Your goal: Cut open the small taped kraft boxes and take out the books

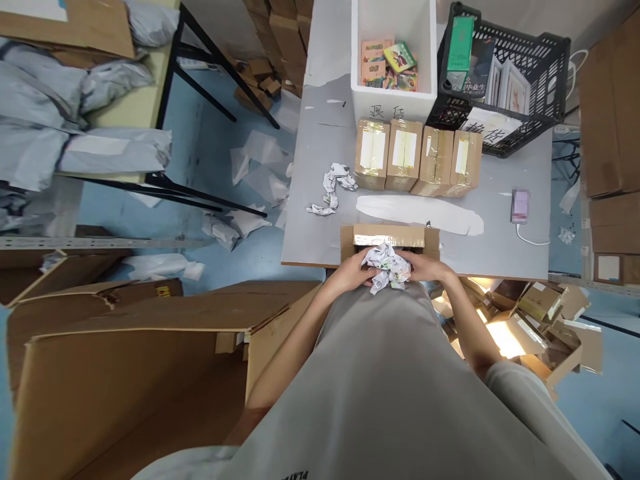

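Observation:
A wad of crumpled printed paper (386, 267) is between my two hands, above an open cardboard box (390, 235) at the table's near edge. My left hand (354, 270) grips the wad from the left, fingers curled onto it. On the other side my right hand (423, 265) holds it, the fingers partly hidden behind the paper. The box's flaps stand spread out, and most of its inside is hidden by the paper and my hands. A second twisted strip of crumpled paper (331, 188) lies farther up the table, to the left.
Several small taped cartons (420, 157) stand in a row behind a long white sheet (420, 213). Beyond them are a white bin (394, 110) with small colourful boxes and a black crate (537, 123). A phone (520, 205) lies right. A large open carton (130, 393) stands at lower left.

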`<state>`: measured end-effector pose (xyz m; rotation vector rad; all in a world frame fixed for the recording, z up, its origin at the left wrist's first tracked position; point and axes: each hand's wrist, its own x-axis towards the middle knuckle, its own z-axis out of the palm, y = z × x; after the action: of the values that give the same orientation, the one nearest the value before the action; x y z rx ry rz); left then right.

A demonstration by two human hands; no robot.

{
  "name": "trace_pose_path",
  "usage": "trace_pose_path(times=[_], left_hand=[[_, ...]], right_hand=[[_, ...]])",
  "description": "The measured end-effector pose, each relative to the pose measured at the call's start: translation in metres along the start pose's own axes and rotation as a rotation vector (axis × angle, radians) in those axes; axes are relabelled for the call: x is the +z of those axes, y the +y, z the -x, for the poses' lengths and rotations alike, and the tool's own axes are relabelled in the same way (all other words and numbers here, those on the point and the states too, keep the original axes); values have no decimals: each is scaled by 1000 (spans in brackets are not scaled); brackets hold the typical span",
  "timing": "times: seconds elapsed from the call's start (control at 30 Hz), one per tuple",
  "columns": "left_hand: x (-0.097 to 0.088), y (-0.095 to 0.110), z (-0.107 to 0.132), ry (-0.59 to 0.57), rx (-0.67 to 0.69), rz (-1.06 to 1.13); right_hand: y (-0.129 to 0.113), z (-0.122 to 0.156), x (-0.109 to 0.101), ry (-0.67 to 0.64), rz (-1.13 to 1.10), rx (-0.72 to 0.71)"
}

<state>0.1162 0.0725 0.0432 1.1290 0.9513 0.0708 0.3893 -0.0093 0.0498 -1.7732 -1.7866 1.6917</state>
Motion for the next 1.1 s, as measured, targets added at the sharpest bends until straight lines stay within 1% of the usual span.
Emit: trace_pose_path(times=[0.07,0.13,0.3,0.4,0.53,0.67,0.77,0.87,0.93,1.0,1.1], left_hand=[[3,-3,6,-1,-10,-34],[7,-5,10,-4,-21,-69],[15,-5,14,19,-33,-107],[18,-5,18,42,-31,-124],[22,-6,18,76,8,-30],[19,-4,3,61,16,107],[11,6,-14,52,-28,171],[4,17,-27,122,-49,184],[0,22,-30,192,-42,181],[-3,22,-27,261,-31,156],[-11,17,-11,344,9,67]], right_hand=[[0,2,3,-53,30,15],[1,4,7,-72,45,30],[6,6,10,-44,41,77],[3,8,9,-28,61,128],[-4,11,3,16,62,191],[-9,7,-8,77,-44,193],[-14,-2,-17,91,-220,227],[-23,-10,-27,88,-332,291],[-29,-11,-32,105,-277,360],[-33,-7,-35,154,-115,404],[-40,9,-37,258,173,378]])
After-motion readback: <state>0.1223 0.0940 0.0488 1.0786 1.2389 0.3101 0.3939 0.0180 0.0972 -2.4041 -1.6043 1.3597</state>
